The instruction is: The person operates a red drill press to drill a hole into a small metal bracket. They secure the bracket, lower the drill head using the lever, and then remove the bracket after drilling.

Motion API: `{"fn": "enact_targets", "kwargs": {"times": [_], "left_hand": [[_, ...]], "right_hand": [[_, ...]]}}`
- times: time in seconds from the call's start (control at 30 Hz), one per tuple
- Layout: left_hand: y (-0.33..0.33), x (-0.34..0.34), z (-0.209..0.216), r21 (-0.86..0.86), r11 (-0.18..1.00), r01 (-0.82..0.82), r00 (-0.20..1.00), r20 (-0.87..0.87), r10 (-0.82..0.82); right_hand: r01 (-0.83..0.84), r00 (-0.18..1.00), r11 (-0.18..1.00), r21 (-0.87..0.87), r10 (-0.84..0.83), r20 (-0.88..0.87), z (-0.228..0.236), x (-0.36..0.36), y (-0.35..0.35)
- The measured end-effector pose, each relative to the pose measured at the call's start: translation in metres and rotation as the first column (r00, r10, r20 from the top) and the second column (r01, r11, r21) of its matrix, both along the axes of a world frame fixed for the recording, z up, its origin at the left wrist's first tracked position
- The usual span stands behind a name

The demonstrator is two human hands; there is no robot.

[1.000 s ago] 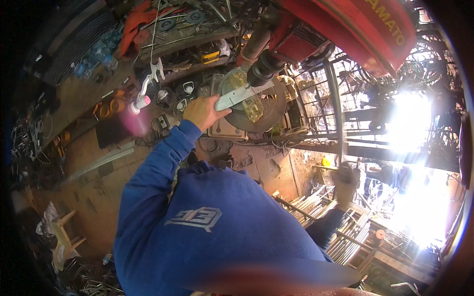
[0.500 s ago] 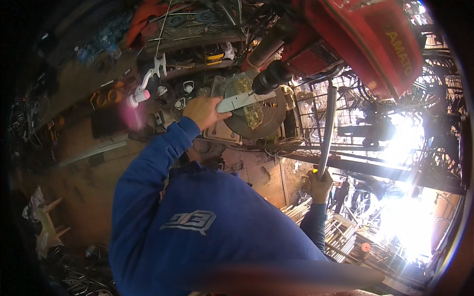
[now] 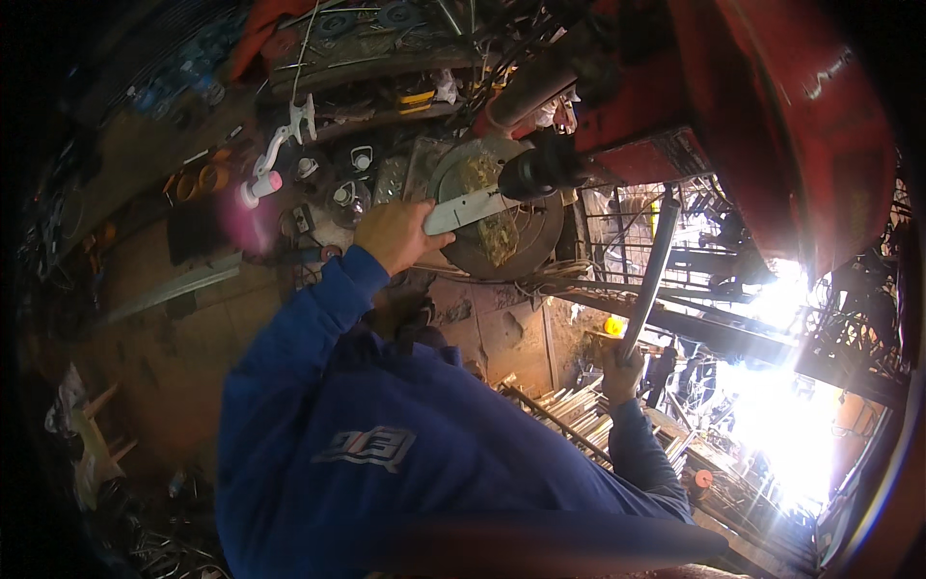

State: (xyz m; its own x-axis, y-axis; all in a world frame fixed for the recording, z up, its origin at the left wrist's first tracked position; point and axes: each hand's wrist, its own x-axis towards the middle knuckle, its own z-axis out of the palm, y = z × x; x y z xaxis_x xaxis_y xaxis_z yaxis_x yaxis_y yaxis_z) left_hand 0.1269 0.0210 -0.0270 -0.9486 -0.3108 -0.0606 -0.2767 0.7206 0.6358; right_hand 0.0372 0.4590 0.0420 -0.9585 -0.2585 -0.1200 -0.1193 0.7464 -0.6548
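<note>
Metal strip [image 3: 470, 210] over round drill table [image 3: 542, 228] in cluttered workshop [image 3: 183, 372]

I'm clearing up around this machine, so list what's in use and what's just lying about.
In use:
flat metal bar in the left hand
worn block beneath it
round table
dark chuck
long lever in the right hand

Lying about:
orange round items
red cloth
thin bars

The strip [image 3: 477, 206] is pale grey with dark marks, the block [image 3: 502, 241] mottled yellow-brown. The drill press [image 3: 805, 125] is red, its chuck [image 3: 529, 175] black, its lever [image 3: 650, 275] grey. The sweatshirt [image 3: 482, 434] is blue with a whitish emblem [image 3: 365, 447]; the lamp [image 3: 258, 189], white and pink.
</note>
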Motion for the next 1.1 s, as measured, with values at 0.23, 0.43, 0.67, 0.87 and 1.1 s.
{"fn": "enact_targets", "kwargs": {"times": [0.23, 0.43, 0.67, 0.87, 1.1], "left_hand": [[0.0, 0.0, 0.006, 0.071, 0.997, -0.013, 0.999, 0.046, 0.01], [-0.003, -0.003, 0.01, 0.104, 0.995, -0.005, 0.996, 0.086, -0.004], [-0.002, -0.005, 0.016, 0.128, 0.992, -0.016, 0.993, 0.122, 0.0], [-0.003, -0.007, 0.016, 0.149, 0.989, -0.004, 0.988, 0.15, -0.019], [-0.003, -0.006, 0.006, 0.116, 0.992, 0.041, 0.996, 0.076, -0.05]], "right_hand": [[-0.04, 0.998, 0.997, 0.072, 0.037, 0.046, -0.012, -0.008, 0.014], [-0.057, 0.998, 0.997, 0.049, 0.055, 0.039, -0.01, -0.007, 0.01], [-0.071, 0.997, 0.994, 0.083, 0.07, 0.015, -0.011, -0.007, 0.01], [-0.026, 0.999, 0.999, 0.042, 0.025, 0.023, -0.02, -0.01, 0.013], [-0.032, 0.999, 0.995, 0.099, 0.03, 0.025, -0.009, -0.005, 0.002]]}}
